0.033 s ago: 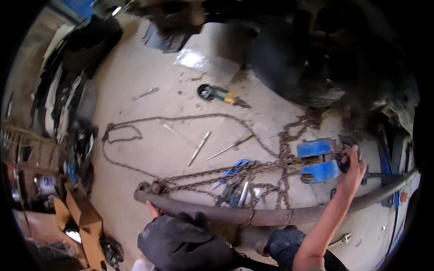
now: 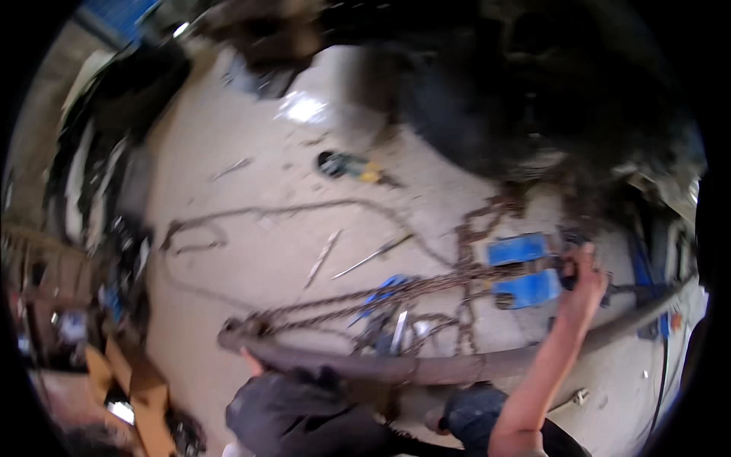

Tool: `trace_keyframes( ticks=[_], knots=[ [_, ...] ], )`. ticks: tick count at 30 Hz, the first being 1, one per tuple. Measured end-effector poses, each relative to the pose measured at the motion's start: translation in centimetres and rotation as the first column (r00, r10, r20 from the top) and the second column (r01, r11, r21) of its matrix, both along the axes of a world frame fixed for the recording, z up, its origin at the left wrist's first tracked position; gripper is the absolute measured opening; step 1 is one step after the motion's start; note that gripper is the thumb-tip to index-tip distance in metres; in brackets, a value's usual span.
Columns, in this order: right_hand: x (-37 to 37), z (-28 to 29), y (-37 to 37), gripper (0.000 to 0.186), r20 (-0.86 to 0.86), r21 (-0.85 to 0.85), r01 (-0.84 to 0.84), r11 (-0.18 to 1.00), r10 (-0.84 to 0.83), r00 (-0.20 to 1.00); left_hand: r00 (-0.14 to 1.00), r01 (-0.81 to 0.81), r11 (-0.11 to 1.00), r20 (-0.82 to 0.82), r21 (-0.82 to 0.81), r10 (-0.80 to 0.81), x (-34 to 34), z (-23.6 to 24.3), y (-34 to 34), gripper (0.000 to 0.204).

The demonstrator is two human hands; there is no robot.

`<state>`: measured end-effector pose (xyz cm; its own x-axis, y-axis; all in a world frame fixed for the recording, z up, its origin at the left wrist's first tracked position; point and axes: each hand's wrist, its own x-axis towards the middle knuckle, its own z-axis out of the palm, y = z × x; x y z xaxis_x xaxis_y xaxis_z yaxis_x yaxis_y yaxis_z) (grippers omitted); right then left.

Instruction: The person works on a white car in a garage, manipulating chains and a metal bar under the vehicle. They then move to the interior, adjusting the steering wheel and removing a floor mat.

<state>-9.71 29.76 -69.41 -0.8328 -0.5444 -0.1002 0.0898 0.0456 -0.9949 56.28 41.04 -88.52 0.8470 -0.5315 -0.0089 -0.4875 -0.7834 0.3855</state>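
Observation:
My right hand [image 2: 585, 274] is closed round the dark end of a blue chain hoist [image 2: 525, 292] lying on the floor. Rusty chains [image 2: 335, 300] run from the hoist leftward to the end of a long brown metal pipe [image 2: 381, 369]. The pipe lies across in front of me, with chain looped round it. At its left end my left hand [image 2: 253, 363] touches the pipe's near side; my dark-clothed knee hides most of that hand, so its grip cannot be made out. A looser loop of chain [image 2: 304, 206] spreads over the floor beyond.
Green-and-yellow-handled pliers [image 2: 364, 169], a screwdriver-like rod [image 2: 373, 256] and a thin pale rod [image 2: 324, 257] lie on the floor. Dark vehicle parts [image 2: 487, 99] loom at the far right. A cardboard box [image 2: 141, 365] and piled dark parts [image 2: 99, 167] line the left side.
The whole view has shifted slightly leftward and blurred. Both hands keep their places, the right on the hoist and the left at the pipe's end.

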Motion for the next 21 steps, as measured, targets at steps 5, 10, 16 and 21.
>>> trace_keyframes(
  ticks=[5,10,16,21],
  knots=[
    [-0.3,1.1,-1.5,0.029,0.155,-0.181,0.056,0.982,-0.028,0.988,0.905,0.337,0.880,-0.140,-0.335,-0.401,-14.2,4.0,-11.4,0.064],
    [-3.1,2.1,-2.3,0.030,0.303,-0.328,0.005,0.945,0.101,0.948,0.517,0.548,0.675,-0.434,-0.495,-0.738,-33.9,9.3,-18.1,0.061],
    [-4.8,2.6,-3.4,0.029,0.384,-0.447,0.052,0.893,0.139,0.913,0.260,0.529,0.688,-0.677,-0.497,-0.688,-44.8,9.3,-19.6,0.059],
    [-6.2,4.2,-4.1,0.032,0.426,-0.447,0.120,0.887,0.093,0.900,0.313,0.425,0.776,-0.729,-0.466,-0.609,-42.1,9.3,-21.0,0.056]
  ],
)
